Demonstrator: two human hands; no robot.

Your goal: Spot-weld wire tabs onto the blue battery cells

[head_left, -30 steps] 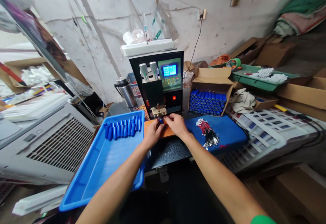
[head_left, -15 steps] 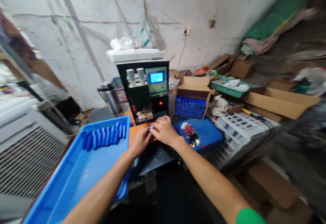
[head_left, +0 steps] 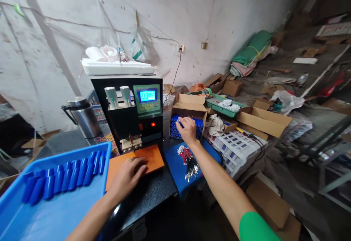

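Blue tray (head_left: 65, 213) at left end of counter (head_left: 153, 193), row of blue tubes (head_left: 65, 178) near its far edge. Left hand (head_left: 127, 177) palm down on orange board (head_left: 155, 157) by counter's front edge, fingers loosely bent; cannot tell if anything is under. Red and black wires (head_left: 189, 162) on blue mat (head_left: 172, 164), counter's right end. Black machine (head_left: 123, 120) behind board. Right hand (head_left: 188, 130) at front of cardboard box (head_left: 190, 100), fingers narrow; cannot tell if they hold tube. Box tubes (head_left: 174, 131) stacked inside.

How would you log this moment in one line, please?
left hand: over orange board; right hand: at carton of blue cylinders; machine screen: lit
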